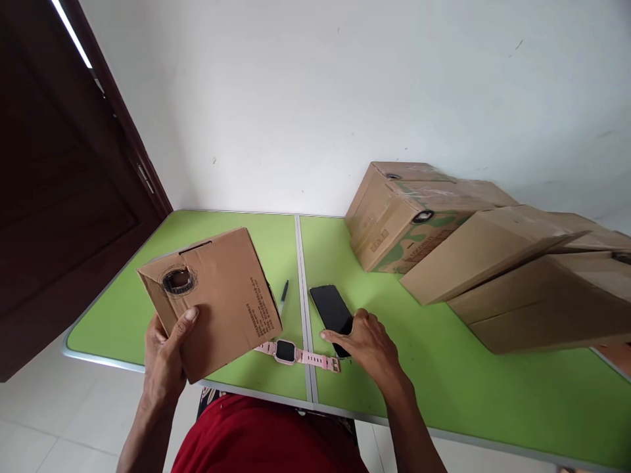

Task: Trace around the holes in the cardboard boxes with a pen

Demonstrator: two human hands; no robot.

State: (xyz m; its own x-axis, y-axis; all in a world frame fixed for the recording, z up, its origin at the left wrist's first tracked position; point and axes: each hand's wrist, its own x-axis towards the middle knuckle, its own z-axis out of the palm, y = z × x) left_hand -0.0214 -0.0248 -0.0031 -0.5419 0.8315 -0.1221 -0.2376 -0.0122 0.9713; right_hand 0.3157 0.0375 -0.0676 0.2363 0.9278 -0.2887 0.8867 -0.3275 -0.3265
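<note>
- My left hand gripped cardboard box, thumb on face.
- My right hand closed across smartphone, right of pink smartwatch.
- Step: seemingly grasping smartphone; next move probably called for steady pinch.

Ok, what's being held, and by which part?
The left hand holds the small cardboard box by its near-left edge, thumb on the face. The right hand grasps the phone at its near end; whether lifted is unclear.

From here I see a green worktop with a pale seam, carrying a dark pen left of it, a phone just right, a pink watch across it, and cardboard boxes farther right.
</note>
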